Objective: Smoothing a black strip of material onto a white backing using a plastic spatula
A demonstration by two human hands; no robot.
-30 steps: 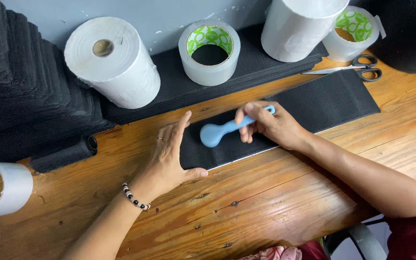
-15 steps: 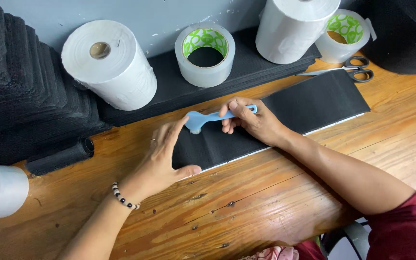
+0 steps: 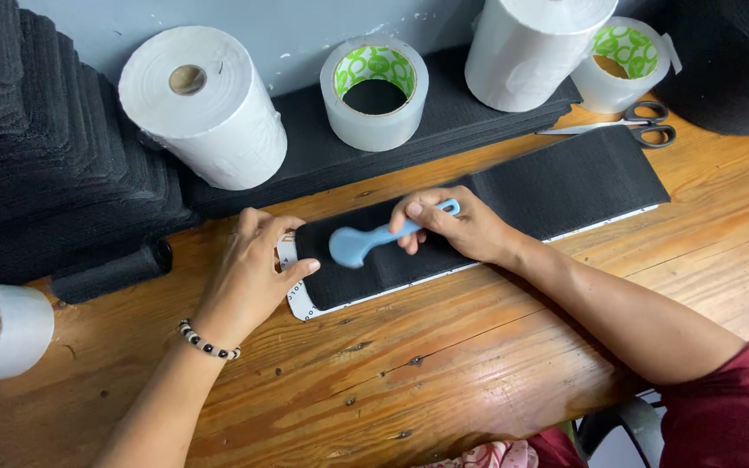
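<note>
- a worn, grainy wooden surface runs up to a pale grey wall; the landmark here is the long black fabric strip with a white backing edge, lying flat and slanting across the middle of the surface.
- the right hand is clenched around the handle of a light blue plastic paddle-shaped tool, whose round head rests on the strip's near-left part.
- the left hand lies flat with fingers spread, nothing gripped, pressing the strip's left end, where a rounded white corner shows.
- risk, as a judgement: a hard stroke of the tool toward the left end could run off the strip into the left fingers, or ruck the fabric if that pressing hand lifts.
- risk: the strip might skew on its white backing if pressure falls on one edge only.
- behind the strip, close by, stand a clear tape roll with a green-patterned core and two large white paper rolls, leaving little room that way; a wide sweep could knock them.
- grey-handled scissors lie just beyond the strip's far right end.
- a small black fabric roll sits left of the strip, near the left wrist.
- nearer than the strip, the wood offers the freest room.
</note>
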